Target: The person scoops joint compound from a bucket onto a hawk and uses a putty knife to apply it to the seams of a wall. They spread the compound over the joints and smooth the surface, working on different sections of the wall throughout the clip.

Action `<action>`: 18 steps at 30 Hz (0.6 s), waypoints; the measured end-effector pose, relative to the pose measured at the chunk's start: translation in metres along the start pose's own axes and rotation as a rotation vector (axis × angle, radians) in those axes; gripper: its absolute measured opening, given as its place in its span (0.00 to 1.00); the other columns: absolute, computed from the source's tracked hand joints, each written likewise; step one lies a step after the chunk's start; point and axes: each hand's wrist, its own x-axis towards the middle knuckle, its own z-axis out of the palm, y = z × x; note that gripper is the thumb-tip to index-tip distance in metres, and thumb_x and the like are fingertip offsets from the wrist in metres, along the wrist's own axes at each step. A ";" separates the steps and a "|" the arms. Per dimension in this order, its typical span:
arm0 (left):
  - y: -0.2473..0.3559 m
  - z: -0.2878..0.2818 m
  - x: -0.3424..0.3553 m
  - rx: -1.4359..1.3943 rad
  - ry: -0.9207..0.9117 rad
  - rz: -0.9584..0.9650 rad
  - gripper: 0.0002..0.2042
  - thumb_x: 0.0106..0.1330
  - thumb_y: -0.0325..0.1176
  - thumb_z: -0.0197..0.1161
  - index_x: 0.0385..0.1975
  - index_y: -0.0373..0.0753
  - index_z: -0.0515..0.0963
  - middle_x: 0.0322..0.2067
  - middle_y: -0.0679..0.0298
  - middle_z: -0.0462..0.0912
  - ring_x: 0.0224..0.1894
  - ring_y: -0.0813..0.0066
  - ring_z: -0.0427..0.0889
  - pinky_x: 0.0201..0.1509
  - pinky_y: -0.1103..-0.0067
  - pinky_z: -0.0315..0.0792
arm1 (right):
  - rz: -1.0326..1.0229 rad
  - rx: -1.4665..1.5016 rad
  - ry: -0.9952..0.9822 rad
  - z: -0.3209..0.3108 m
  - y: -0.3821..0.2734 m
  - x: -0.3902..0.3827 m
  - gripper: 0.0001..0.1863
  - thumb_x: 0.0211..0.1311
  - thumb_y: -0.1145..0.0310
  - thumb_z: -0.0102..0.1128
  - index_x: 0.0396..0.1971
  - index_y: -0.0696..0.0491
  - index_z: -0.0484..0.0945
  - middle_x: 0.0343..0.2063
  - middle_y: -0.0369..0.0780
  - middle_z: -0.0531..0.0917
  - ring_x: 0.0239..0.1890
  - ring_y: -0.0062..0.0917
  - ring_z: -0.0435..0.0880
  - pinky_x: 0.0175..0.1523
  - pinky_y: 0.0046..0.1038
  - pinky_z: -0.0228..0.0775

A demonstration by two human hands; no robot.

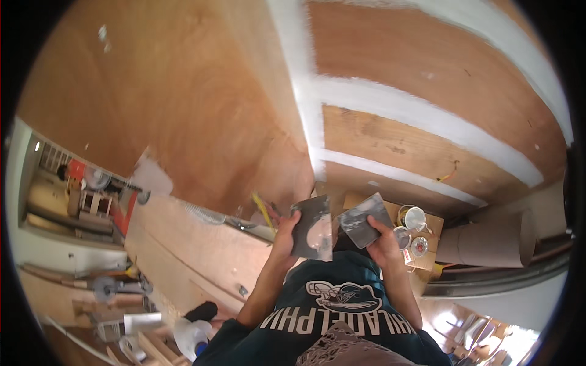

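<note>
My left hand [282, 240] is closed around the edge of a dark grey flat filler board [310, 213]. A pale pinkish dollop of filler [319, 233] lies on its face. In my right hand [383, 244] is a grey flat spreader [359, 230], smeared with white along its upper part, with fingers and thumb clamped on its lower right side. Both plates are held up in front of my chest, side by side with a small gap between them. Beyond them stands a plywood wall [390, 131] with broad white bands of filler over its seams.
To the right, a cardboard box [430, 247] bears a white tub [414, 218], a round lid [419, 246] and other small containers. A large brown roll [488, 241] lies farther right. At left are a plywood panel [177, 235] and shelves [76, 210] with tools and wood offcuts.
</note>
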 end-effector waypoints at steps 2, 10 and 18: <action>-0.005 -0.005 -0.001 0.004 0.005 -0.047 0.17 0.72 0.42 0.54 0.52 0.35 0.72 0.44 0.59 0.81 0.47 0.69 0.81 0.53 0.74 0.75 | 0.007 0.005 0.001 0.000 0.003 -0.001 0.18 0.63 0.72 0.60 0.53 0.56 0.72 0.48 0.42 0.81 0.51 0.33 0.82 0.60 0.36 0.73; -0.032 -0.018 -0.006 0.028 0.118 -0.156 0.20 0.70 0.47 0.57 0.49 0.35 0.75 0.43 0.60 0.82 0.42 0.71 0.81 0.49 0.75 0.75 | 0.056 -0.063 0.000 0.005 0.008 -0.001 0.19 0.64 0.70 0.58 0.54 0.56 0.72 0.50 0.41 0.80 0.52 0.31 0.80 0.60 0.36 0.71; -0.034 -0.038 -0.004 -0.028 -0.011 -0.178 0.20 0.72 0.44 0.53 0.57 0.38 0.71 0.51 0.60 0.80 0.51 0.68 0.80 0.57 0.71 0.73 | 0.055 -0.011 -0.005 0.006 0.006 0.023 0.17 0.60 0.74 0.63 0.50 0.55 0.76 0.45 0.38 0.82 0.49 0.27 0.81 0.56 0.32 0.72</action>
